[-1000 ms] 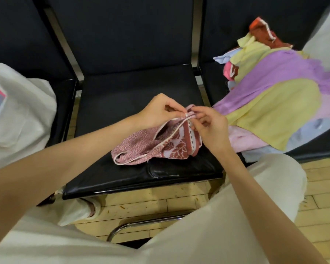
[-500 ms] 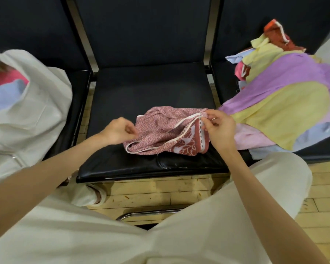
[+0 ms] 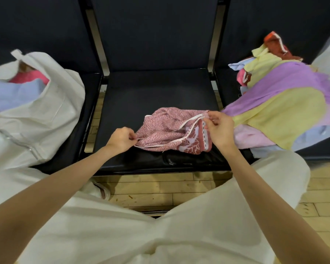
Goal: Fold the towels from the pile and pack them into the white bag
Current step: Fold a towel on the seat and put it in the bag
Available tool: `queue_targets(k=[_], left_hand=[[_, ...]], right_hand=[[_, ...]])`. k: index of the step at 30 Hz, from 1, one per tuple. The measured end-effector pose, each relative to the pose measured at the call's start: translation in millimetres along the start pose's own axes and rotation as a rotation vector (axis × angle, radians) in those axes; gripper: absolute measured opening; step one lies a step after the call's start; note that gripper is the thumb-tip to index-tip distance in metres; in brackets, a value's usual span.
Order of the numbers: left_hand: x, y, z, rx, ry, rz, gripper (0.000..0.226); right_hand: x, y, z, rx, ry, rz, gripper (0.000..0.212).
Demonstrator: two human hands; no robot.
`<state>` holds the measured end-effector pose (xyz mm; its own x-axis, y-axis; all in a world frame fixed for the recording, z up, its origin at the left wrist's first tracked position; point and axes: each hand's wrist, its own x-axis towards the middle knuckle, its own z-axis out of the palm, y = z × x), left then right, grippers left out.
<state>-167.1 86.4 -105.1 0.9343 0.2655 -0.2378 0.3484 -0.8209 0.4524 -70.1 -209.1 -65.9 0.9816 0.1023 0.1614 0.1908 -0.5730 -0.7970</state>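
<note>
A crumpled red-and-white patterned towel (image 3: 168,128) lies on the front of the middle black seat (image 3: 152,92). My left hand (image 3: 121,139) pinches its left corner at the white trim. My right hand (image 3: 220,130) pinches the towel's right edge, fingers curled on the hem. The pile of towels (image 3: 286,103), purple, yellow, pink, blue and rust, covers the right seat. The white bag (image 3: 36,115) stands open on the left seat, with a blue and a pink towel inside.
The three black seats have tall dark backs with metal posts between them. My legs in white trousers (image 3: 160,235) fill the foreground. Wooden floor (image 3: 160,189) shows under the seats, with a shoe near the left leg.
My left hand let go near the right hand and slid left along the towel's edge to its left corner. The towel has spread wider between both hands. The view shifted toward the bag.
</note>
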Motion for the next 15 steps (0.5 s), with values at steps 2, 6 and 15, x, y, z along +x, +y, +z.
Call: queue_targets(k=[2, 6, 15], left_hand=[[0, 9, 1, 0.002, 0.012, -0.017, 0.007], [10, 29, -38, -0.127, 0.193, -0.112, 0.005], [4, 83, -215, -0.477, 0.974, 0.011, 0.006]], right_hand=[[1, 3, -1, -0.082, -0.029, -0.039, 0.020], [10, -7, -14, -0.160, -0.025, -0.069, 0.021], [50, -104, -61, 0.141, 0.299, -0.179, 0.013]])
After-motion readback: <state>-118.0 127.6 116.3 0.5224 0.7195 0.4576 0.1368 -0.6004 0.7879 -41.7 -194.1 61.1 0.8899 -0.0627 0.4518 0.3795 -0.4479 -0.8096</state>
